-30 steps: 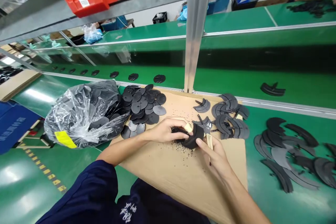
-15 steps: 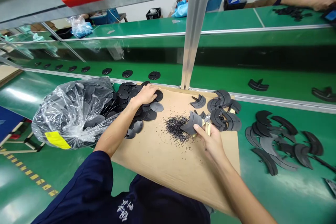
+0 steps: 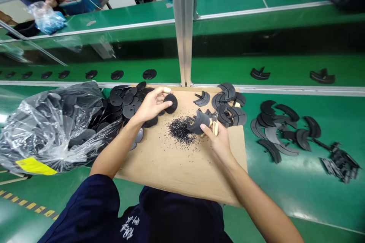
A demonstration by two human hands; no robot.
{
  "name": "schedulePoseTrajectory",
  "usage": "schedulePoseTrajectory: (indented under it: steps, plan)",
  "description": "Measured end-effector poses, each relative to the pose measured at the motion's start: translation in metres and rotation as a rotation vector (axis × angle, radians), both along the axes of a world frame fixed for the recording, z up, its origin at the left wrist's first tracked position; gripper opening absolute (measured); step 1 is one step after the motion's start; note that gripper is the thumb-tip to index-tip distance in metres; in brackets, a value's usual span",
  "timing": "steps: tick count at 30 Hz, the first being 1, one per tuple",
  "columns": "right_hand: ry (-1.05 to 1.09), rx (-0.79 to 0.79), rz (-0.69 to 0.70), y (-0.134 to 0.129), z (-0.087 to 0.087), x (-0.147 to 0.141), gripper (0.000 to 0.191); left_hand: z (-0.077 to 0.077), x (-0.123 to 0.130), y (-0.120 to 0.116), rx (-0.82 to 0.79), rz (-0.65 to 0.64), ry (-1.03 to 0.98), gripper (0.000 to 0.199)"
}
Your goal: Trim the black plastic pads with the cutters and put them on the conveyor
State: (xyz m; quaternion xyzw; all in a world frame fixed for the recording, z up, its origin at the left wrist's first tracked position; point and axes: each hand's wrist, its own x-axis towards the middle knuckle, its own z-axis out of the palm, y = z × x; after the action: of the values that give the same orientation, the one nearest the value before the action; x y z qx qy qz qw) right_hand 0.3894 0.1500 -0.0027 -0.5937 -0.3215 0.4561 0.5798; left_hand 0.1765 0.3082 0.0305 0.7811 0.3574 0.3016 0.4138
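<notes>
My left hand pinches a round black disc between thumb and fingers, just right of a heap of similar discs. A curved black plastic piece is in my right hand, thumb on its face. That same hand also holds a tool with pale yellow handles and a metal tip, which looks like nippers. Below the curved piece lies a pile of tiny black bits on the cardboard sheet. Several curved parts rest at the cardboard's right corner.
A clear plastic bag full of discs lies at the left. More curved pieces and narrow black parts are on the green table at right. A metal post rises behind the cardboard; spaced parts lie on the green belt.
My left hand has come off the disc heap, moving right with one disc in its grasp. The right hand keeps its curved piece and tool. The camera view has shifted.
</notes>
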Motion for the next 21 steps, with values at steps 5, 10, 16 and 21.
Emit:
schedulePoseTrajectory:
  steps: [5, 10, 16, 21]
  plan:
    - [-0.049, 0.052, 0.036, -0.004, 0.002, -0.007, 0.039, -0.010, 0.025, -0.067, -0.075, -0.052, -0.106, 0.036]
    - [-0.058, 0.052, 0.062, -0.006, 0.002, -0.011, 0.043, -0.015, 0.034, -0.079, 0.275, 0.005, -0.042, 0.030]
    - [-0.068, 0.052, 0.101, -0.007, 0.004, -0.012, 0.047, -0.013, 0.033, -0.081, 0.376, 0.016, 0.019, 0.033]
    - [-0.072, 0.067, 0.098, -0.010, 0.008, -0.015, 0.044, -0.024, 0.032, -0.088, 0.271, 0.093, 0.007, 0.034]
